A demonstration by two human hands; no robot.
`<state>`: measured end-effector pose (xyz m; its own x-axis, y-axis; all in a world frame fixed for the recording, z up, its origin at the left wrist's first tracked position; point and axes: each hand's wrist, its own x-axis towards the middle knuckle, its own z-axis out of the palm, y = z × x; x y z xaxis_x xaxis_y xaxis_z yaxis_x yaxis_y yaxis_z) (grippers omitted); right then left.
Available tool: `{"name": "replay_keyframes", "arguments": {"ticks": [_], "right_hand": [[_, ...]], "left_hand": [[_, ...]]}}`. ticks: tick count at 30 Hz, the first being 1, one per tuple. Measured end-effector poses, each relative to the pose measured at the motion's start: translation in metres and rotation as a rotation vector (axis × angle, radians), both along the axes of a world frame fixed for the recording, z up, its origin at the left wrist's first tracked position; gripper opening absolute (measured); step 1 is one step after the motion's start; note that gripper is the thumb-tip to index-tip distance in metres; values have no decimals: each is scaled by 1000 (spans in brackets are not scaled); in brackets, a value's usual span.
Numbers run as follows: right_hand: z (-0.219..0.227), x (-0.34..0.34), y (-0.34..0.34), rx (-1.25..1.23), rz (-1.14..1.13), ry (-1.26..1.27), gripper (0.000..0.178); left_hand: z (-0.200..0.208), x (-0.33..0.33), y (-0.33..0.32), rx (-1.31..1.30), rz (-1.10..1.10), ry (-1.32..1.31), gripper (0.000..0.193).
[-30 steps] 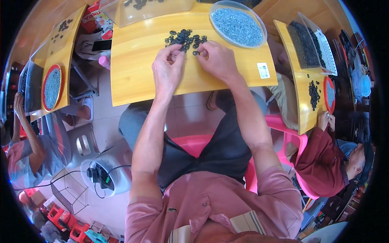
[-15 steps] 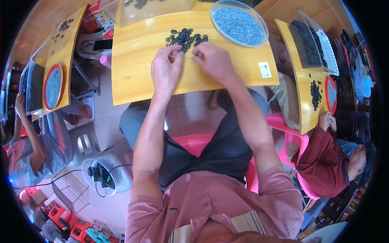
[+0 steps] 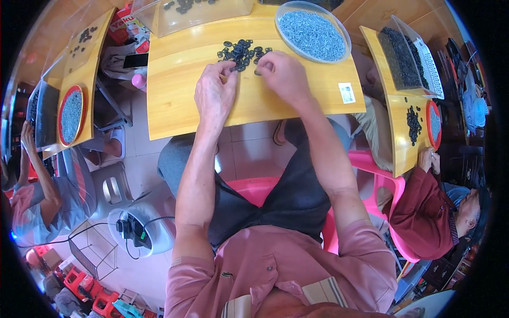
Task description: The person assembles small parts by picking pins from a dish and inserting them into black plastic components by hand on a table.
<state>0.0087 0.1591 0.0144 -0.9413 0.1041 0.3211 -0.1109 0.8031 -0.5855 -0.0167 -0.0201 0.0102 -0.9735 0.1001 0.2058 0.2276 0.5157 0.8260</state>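
A pile of small black oval parts (image 3: 242, 52) lies on the yellow wooden table (image 3: 180, 100) in front of me. My left hand (image 3: 216, 91) is at the pile's near left edge, thumb and forefinger pinched on a small black part (image 3: 233, 68). Just right of the pile, my right hand (image 3: 286, 78) is curled, with its thumb and forefinger together; whatever is between them is hidden. One black part (image 3: 257, 72) shows right beside its fingertips. A round clear tub (image 3: 347, 51) full of small silvery metal pieces (image 3: 312, 35) stands beyond my right hand.
A clear plastic bin (image 3: 212, 16) with black parts stands at the table's far left. A white label (image 3: 346, 93) is stuck near the right edge. Side tables hold red-rimmed trays (image 3: 64, 135) of metal pieces. A co-worker in a dark red top (image 3: 424, 220) sits at right, another person at left.
My right hand has shifted slightly right, away from my left hand, uncovering a black part by its fingertips. My left hand has moved slightly left and stays beside the pile.
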Motion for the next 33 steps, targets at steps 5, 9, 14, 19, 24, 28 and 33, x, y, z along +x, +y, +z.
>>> {"name": "replay_keyframes", "arguments": {"ticks": [5,9,14,19,24,28,33], "right_hand": [[0,-17,15,-64,-93,14,9],[-2,-31,11,-25,-1,43,8],[0,-38,-2,54,21,-82,9],[-5,-40,-5,124,8,-53,9],[0,-33,-8,49,27,109,9],[3,-18,-21,57,101,301,8],[7,-11,-29,325,170,532,10]], "left_hand": [[2,4,-3,-103,-38,8,18],[-3,0,-3,-101,-39,62,18],[-2,-1,-5,-99,-43,56,18],[1,-1,-6,-103,-38,50,18],[-5,-5,-8,140,-47,-64,25],[3,-7,-2,777,-142,-435,28],[-3,-8,-3,955,-139,-507,24]]}}
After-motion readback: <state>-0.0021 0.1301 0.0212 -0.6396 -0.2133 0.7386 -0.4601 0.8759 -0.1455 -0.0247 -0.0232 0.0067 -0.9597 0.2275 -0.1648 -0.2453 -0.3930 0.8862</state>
